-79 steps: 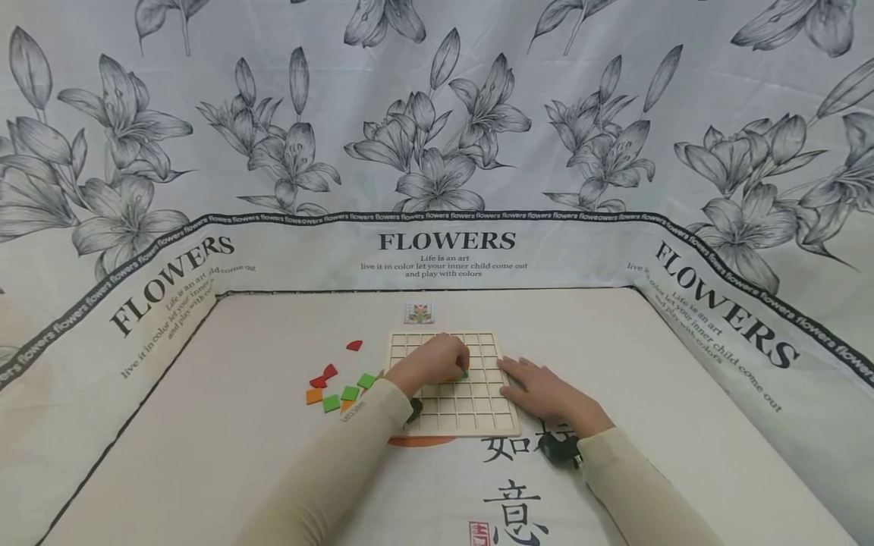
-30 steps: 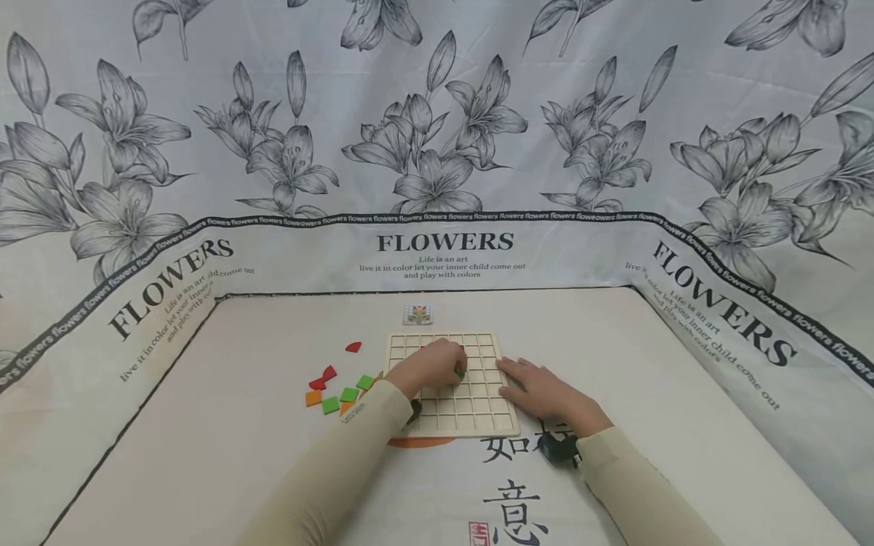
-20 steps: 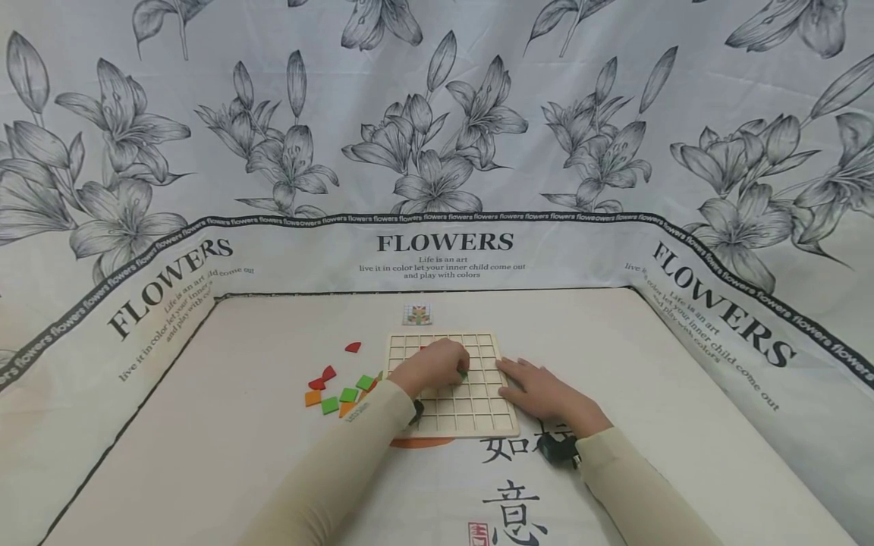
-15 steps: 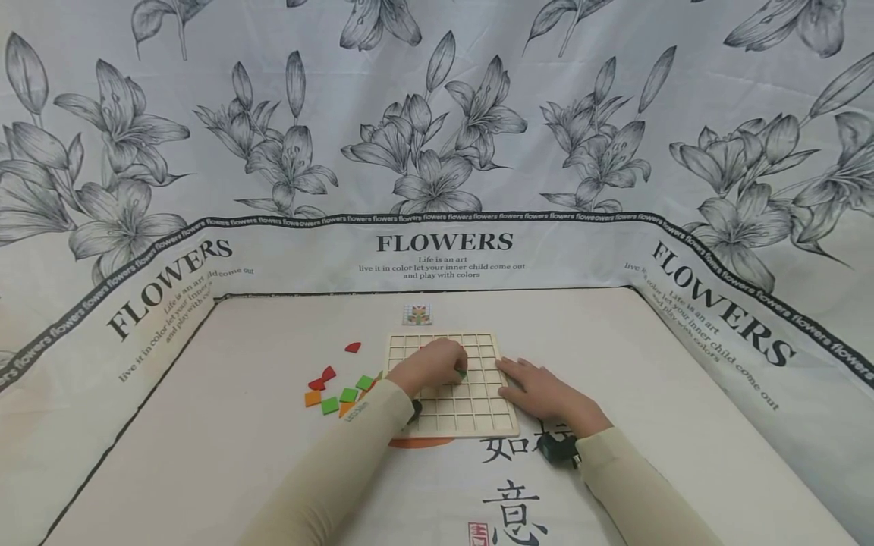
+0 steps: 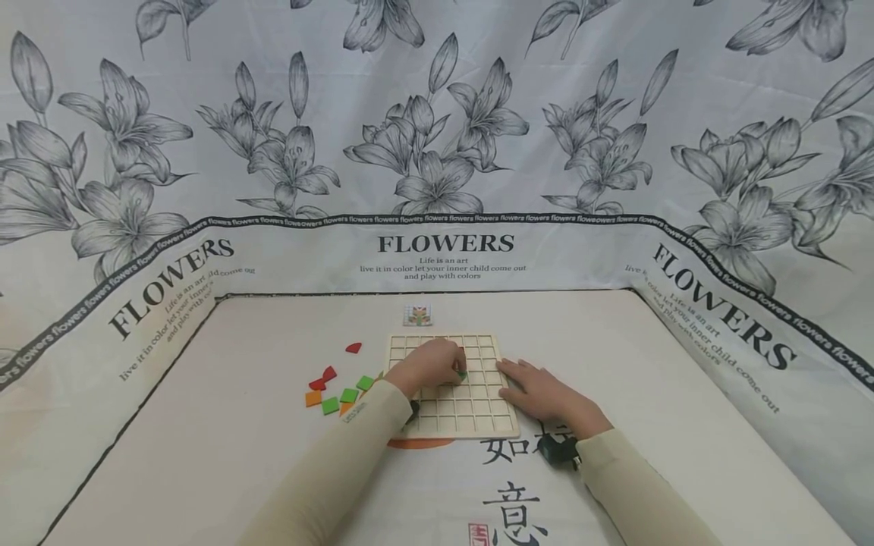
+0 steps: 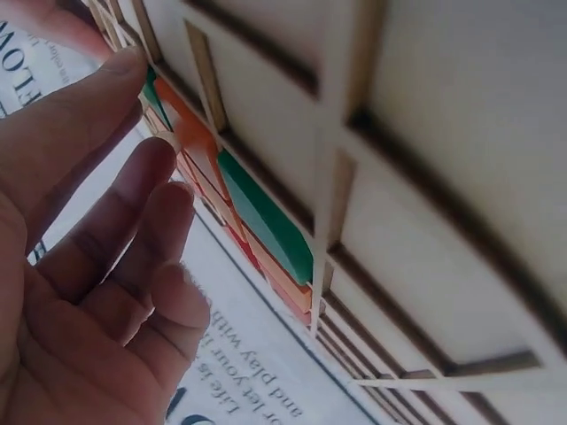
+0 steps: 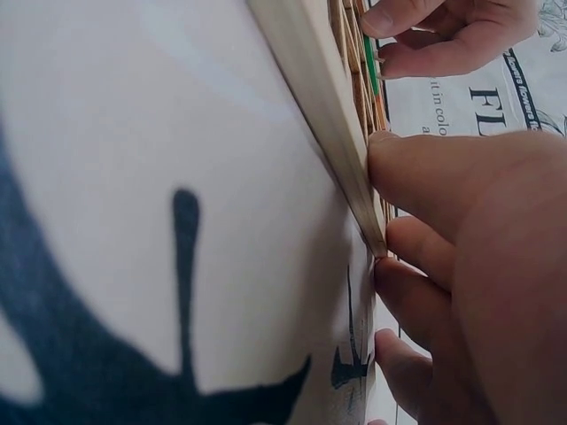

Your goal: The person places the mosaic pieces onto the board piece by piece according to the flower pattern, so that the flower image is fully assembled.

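The wooden grid board (image 5: 483,409) lies flat on the table in the head view, part of it hidden under my left hand (image 5: 432,362). Thumb and fingertips of that hand pinch a small green tile (image 7: 370,64) at the board's middle. Seen from the left wrist, another green tile (image 6: 266,212) and an orange tile (image 6: 193,124) sit in cells, with red pieces farther along. My right hand (image 5: 542,389) rests at the board's right edge, fingers extended, thumb touching the rim.
Left of the board lie loose green tiles (image 5: 331,406), an orange tile (image 5: 312,398) and red quarter-round pieces (image 5: 353,348). A small pattern card (image 5: 418,315) lies behind the board. Floral cloth walls (image 5: 444,258) enclose the table.
My left hand stays over the same part of the board, its fingers shifting only slightly around the green tile. The right hand and loose pieces look unchanged.
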{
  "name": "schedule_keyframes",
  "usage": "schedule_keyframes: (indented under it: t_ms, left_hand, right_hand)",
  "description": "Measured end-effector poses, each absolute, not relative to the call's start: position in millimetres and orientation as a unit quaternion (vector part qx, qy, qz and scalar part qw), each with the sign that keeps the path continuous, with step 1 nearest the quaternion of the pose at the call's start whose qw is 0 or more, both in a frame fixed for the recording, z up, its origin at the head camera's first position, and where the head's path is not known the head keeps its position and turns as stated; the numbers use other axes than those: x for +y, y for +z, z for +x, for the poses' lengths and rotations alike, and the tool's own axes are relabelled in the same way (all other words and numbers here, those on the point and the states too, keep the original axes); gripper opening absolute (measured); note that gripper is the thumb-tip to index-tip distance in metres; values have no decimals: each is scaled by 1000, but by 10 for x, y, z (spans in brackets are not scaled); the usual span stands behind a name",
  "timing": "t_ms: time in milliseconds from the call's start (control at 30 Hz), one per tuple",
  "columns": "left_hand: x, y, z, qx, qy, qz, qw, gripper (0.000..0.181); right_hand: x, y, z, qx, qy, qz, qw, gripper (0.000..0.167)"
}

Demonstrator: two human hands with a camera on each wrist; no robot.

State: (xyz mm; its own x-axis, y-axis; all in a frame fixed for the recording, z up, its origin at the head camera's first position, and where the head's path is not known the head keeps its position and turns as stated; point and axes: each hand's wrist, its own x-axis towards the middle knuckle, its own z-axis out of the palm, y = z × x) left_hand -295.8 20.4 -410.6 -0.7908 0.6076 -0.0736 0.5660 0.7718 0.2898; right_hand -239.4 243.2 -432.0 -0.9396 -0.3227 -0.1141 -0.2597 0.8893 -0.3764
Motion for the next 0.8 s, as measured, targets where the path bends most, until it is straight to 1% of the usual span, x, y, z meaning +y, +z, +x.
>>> schedule_keyframes:
  t_ms: [200, 300, 433, 667, 800]
  left_hand:
    - [214, -4078, -2903, 937, 95, 329, 70, 15]
    - [187, -4091, -2884, 938, 95, 325, 76, 16]
    - [89, -4104, -2886, 943, 110, 302, 83, 19]
    - [-183, -4113, -2944, 950, 136, 269, 74, 24]
    - [-361, -4105, -2941, 954, 159, 240, 82, 28]
  right_hand:
    - [2430, -4336, -2398, 969, -178, -150, 83, 57]
    - [2433, -4343, -2404, 969, -179, -150, 85, 58]
    - [2435, -4353, -2414, 969, -178, -150, 87, 58]
    - [2435, -4349, -2418, 969, -178, -150, 84, 59]
    - [2438, -4361, -2425, 969, -175, -149, 85, 59]
